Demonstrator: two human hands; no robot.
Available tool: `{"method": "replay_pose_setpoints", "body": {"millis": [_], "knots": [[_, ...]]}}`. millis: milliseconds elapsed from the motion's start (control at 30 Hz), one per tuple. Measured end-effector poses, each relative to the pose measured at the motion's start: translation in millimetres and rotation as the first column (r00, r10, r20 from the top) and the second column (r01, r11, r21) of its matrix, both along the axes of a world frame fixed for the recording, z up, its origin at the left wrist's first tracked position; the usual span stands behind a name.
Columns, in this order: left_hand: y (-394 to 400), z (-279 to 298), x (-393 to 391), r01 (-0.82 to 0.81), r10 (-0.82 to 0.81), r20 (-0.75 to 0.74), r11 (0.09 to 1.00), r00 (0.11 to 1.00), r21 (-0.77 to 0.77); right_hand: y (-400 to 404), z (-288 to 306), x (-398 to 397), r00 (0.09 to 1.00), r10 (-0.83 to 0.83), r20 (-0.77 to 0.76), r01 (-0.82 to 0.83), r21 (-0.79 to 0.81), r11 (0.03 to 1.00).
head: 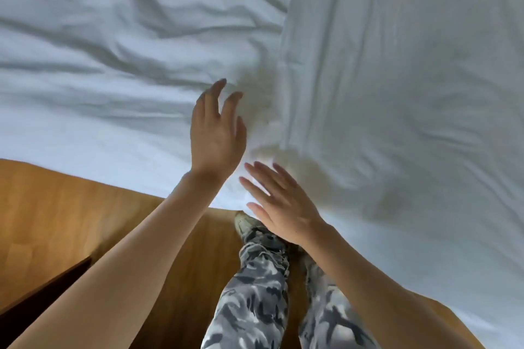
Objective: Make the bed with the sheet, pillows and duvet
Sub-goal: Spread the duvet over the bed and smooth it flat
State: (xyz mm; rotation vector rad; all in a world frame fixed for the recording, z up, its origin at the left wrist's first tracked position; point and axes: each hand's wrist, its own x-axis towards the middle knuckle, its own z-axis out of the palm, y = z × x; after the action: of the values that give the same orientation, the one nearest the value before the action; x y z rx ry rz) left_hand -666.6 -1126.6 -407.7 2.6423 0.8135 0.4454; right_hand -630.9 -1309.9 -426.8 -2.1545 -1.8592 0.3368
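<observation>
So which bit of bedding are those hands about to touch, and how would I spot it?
Start at the bed's near edge above the wooden floor. On the right lies the smoother white duvet, its edge running up the frame. The left hand and right hand hover, open, at its near corner, beside the rumpled sheet.

White bedding was seen all round the two hands: a crumpled white sheet [99, 51] beyond the left hand [217, 133] and a smoother white duvet [411, 79] beyond the right hand [286, 207]. Below them, a warm orange-brown wooden floor [71, 207] and trousers [255, 292] patterned in grey, white and black camouflage were shown.
</observation>
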Motion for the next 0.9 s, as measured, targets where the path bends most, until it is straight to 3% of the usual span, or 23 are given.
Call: {"method": "replay_pose_setpoints", "body": {"millis": [167,433,567,767,900], "knots": [[34.9,-7.7,31.1,0.097,-0.093,-0.119,0.995,0.988,0.026,35.7,3.0,59.2,0.920,-0.393,0.001,0.393,-0.002,0.920],[89.8,-12.1,64.5,0.244,-0.238,-0.220,0.970,0.946,-0.001,122.0,-1.1,163.9,0.737,-0.676,0.010,0.675,0.015,0.737],[142.6,-13.7,55.2,0.330,-0.314,-0.261,0.944,0.913,0.017,168.0,-7.2,182.1,0.627,-0.778,0.030,0.778,-0.056,0.625],[298.2,-46.8,-31.5,0.143,-0.113,-0.436,0.989,0.893,0.036,261.6,-37.3,109.8,0.612,-0.789,0.051,0.784,-0.175,0.596],[417.4,-49.8,-105.0,-0.027,0.036,-0.497,0.999,0.867,0.024,384.0,-48.5,15.9,0.758,-0.652,-0.004,0.649,-0.096,0.755]]}}
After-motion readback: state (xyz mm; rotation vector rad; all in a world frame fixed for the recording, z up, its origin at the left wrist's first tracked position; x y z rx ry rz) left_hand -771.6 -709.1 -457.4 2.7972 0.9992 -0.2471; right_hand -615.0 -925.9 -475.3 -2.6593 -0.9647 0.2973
